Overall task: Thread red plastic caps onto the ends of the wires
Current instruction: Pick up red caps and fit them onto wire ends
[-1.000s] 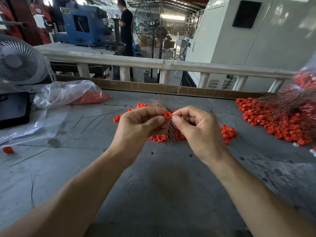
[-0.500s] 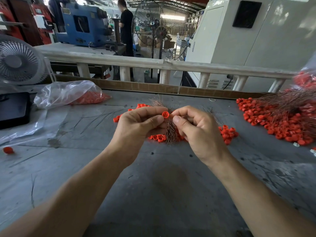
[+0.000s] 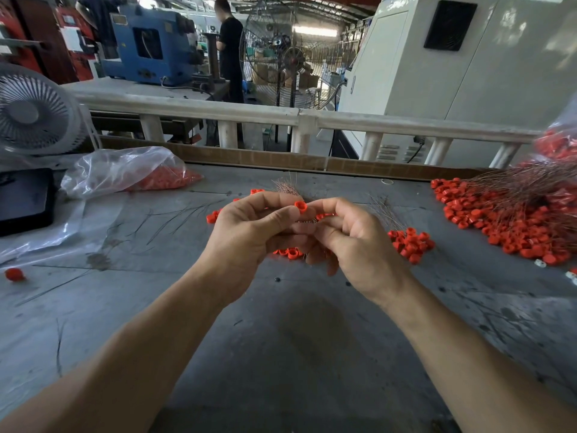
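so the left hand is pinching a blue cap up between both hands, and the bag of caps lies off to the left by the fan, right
Not quite: the cap pinched by the left hand is red, not blue, as the head view shows. The rest holds: it sits between the left and right hand, and the bag of caps lies to the left by the fan.

At frame centre, above the worktop point(image 3: 296, 339), the left hand point(image 3: 249, 232) and right hand point(image 3: 356, 242) meet, with a cap point(image 3: 301, 207) pinched between their fingertips. Beneath and behind them lie a small pile of caps point(image 3: 410, 243) and a bundle of wires point(image 3: 285, 185). At the right edge a larger heap of caps point(image 3: 499, 223) sits under a spread of wires point(image 3: 530, 185). At left centre a bag point(image 3: 125, 171) of caps lies on the worktop, with a fan point(image 3: 34, 114) behind it in the upper left. One lone cap point(image 3: 14, 274) sits at the far left. A railing point(image 3: 281, 115) runs across behind the worktop.
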Action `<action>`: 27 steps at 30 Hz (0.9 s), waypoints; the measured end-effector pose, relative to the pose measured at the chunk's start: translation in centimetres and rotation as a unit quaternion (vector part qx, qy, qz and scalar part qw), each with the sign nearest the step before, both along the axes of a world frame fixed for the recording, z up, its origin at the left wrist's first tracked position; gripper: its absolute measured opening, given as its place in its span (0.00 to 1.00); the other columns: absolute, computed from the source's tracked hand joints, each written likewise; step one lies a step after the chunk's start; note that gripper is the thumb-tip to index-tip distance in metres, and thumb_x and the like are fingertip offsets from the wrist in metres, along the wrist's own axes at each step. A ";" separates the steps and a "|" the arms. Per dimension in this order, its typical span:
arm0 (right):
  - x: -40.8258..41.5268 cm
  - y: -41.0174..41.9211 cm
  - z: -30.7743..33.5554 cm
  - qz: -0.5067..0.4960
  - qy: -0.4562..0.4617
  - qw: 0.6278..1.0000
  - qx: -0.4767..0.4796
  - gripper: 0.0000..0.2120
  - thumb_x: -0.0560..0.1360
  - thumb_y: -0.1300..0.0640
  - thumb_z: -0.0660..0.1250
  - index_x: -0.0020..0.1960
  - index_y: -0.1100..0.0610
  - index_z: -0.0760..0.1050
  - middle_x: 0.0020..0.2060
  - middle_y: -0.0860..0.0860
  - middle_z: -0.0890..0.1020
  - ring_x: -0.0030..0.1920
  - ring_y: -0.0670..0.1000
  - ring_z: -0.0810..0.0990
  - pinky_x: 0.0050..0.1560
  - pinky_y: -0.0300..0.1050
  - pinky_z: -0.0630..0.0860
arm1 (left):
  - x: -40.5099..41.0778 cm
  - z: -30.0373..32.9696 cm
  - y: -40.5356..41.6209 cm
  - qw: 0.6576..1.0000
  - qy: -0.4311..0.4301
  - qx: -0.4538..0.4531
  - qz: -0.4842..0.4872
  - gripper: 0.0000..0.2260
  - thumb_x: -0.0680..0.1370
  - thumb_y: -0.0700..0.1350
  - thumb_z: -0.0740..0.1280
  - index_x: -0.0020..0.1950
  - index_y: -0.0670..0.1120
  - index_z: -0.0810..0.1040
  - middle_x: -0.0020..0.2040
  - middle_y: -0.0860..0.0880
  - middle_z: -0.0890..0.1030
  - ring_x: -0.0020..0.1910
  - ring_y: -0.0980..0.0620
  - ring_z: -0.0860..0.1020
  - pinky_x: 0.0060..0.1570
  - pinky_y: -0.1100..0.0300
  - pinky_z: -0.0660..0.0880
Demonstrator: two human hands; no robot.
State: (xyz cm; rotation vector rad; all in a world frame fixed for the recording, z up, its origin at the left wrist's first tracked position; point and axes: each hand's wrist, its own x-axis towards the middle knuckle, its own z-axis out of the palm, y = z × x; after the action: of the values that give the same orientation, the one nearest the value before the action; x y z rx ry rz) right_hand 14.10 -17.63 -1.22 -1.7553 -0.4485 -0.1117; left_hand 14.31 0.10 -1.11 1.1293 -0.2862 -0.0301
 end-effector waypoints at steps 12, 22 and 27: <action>3.6 -6.1 -0.4 -0.330 -0.012 0.911 -0.248 0.05 0.75 0.56 0.71 0.41 0.47 0.81 0.36 0.46 0.85 0.39 0.51 0.84 0.46 0.51 0.82 | 0.2 -0.2 0.2 0.999 0.027 0.012 0.021 0.14 0.74 0.39 0.73 0.56 0.35 0.79 0.49 0.36 0.85 0.46 0.43 0.86 0.43 0.58 0.83; 3.8 -4.9 -2.4 -0.263 0.023 0.911 -0.318 0.12 0.72 0.43 0.77 0.36 0.48 0.81 0.31 0.40 0.80 0.35 0.39 0.77 0.33 0.41 0.65 | -0.1 -0.2 0.1 0.999 0.027 0.039 0.025 0.11 0.73 0.39 0.73 0.54 0.37 0.80 0.48 0.37 0.85 0.46 0.43 0.85 0.46 0.56 0.84; 4.1 -4.7 -2.9 -0.264 0.012 0.913 -0.311 0.09 0.74 0.49 0.76 0.37 0.48 0.81 0.33 0.41 0.83 0.35 0.42 0.80 0.34 0.42 0.70 | 0.0 -0.2 0.1 0.998 0.029 0.041 0.030 0.10 0.76 0.37 0.71 0.56 0.35 0.79 0.48 0.37 0.85 0.46 0.43 0.85 0.46 0.55 0.84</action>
State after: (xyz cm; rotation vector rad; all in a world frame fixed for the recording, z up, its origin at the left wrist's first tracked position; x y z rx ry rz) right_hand 18.24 -22.33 -4.12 -2.4753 0.0425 -0.3608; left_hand 14.27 0.18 -1.36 1.2152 -0.2009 -0.0207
